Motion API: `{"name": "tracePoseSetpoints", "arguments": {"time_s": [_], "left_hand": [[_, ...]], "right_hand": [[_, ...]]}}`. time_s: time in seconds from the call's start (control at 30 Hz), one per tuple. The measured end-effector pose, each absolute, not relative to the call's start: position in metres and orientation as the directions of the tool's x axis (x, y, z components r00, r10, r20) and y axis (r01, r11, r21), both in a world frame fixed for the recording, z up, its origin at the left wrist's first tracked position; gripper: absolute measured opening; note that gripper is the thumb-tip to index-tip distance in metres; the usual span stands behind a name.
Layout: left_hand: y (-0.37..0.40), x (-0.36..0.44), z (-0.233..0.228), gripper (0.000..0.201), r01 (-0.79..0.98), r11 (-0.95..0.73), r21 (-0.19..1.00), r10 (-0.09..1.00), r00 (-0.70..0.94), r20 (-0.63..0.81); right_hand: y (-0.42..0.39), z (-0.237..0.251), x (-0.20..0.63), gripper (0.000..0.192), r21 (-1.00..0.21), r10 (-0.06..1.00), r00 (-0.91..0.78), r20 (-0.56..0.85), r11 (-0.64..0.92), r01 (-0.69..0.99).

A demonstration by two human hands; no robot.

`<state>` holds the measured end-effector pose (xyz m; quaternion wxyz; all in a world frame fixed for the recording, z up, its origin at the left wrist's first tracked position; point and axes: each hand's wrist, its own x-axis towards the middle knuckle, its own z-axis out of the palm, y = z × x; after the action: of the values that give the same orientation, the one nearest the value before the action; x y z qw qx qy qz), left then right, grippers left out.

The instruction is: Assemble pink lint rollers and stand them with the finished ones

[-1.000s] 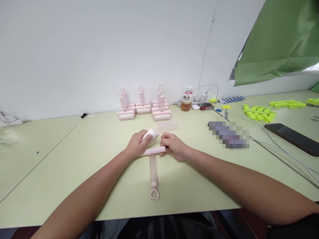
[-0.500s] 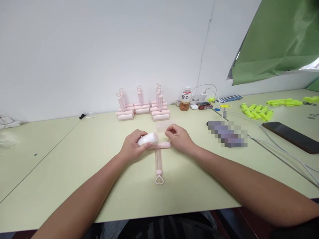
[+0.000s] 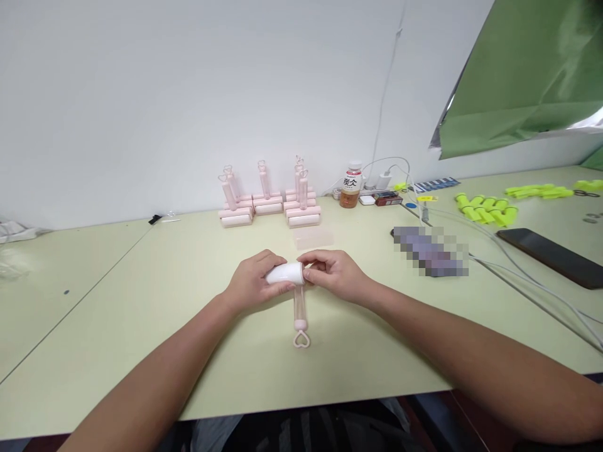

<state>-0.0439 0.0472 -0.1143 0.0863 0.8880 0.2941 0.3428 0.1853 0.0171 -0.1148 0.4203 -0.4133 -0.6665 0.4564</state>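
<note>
My left hand [image 3: 257, 279] is wrapped round a white lint roll [image 3: 286, 274], held roughly level above the table. At the roll's right end, the thumb and fingers of my right hand [image 3: 332, 274] close on its rim. Below the roll lies a pink lint roller handle [image 3: 300, 307] with clear sides and a heart-shaped ring at its near end; its crossbar is hidden behind the roll and my hands. A translucent pink cover [image 3: 313, 237] lies just beyond my hands.
Several finished-looking pink lint rollers [image 3: 304, 216] stand by the wall. To their right are a bottle [image 3: 350, 185], a charger with white cables [image 3: 385, 182] and a small dark red box [image 3: 389, 199]. Yellow-green plastic parts [image 3: 487, 210], a pixelated object [image 3: 428, 251] and a black phone [image 3: 551, 256] lie at right.
The roll has levelled out and moved slightly right and down, over the handle's crossbar. My right hand has shifted from beside the cover onto the roll's right end.
</note>
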Motion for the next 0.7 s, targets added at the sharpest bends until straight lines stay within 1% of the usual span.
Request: {"name": "tracePoseSetpoints", "arguments": {"time_s": [0.3,0.43,0.53,0.6,0.63,0.7], "left_hand": [[0.0469,-0.043,-0.113,0.042,0.501,-0.824,0.263,0.554,0.616,0.56],[0.0459,-0.0413,-0.113,0.044,0.522,-0.818,0.243,0.556,0.605,0.57],[0.0455,-0.0401,-0.1126,0.045,0.552,-0.795,0.249,0.586,0.597,0.548],[0.0453,-0.0395,-0.1114,0.046,0.581,-0.769,0.269,0.625,0.59,0.511],[0.0451,-0.0392,-0.1105,0.047,0.596,-0.751,0.285,0.649,0.586,0.485],[0.0445,-0.0389,-0.1081,0.049,0.621,-0.713,0.326,0.697,0.581,0.42]], "right_hand": [[0.0168,-0.1151,0.185,0.019,-0.972,0.928,-0.347,0.134,0.191,0.136],[0.0174,-0.1156,0.1849,0.018,-0.974,0.924,-0.348,0.156,0.202,0.101],[0.0171,-0.1171,0.1835,0.019,-0.967,0.929,-0.32,0.185,0.231,0.111],[0.0163,-0.1163,0.1812,0.022,-0.971,0.94,-0.285,0.186,0.22,0.092],[0.0158,-0.115,0.1799,0.023,-0.978,0.95,-0.258,0.175,0.197,0.062],[0.0152,-0.1103,0.1775,0.023,-0.994,0.976,-0.191,0.108,0.101,-0.049]]}}
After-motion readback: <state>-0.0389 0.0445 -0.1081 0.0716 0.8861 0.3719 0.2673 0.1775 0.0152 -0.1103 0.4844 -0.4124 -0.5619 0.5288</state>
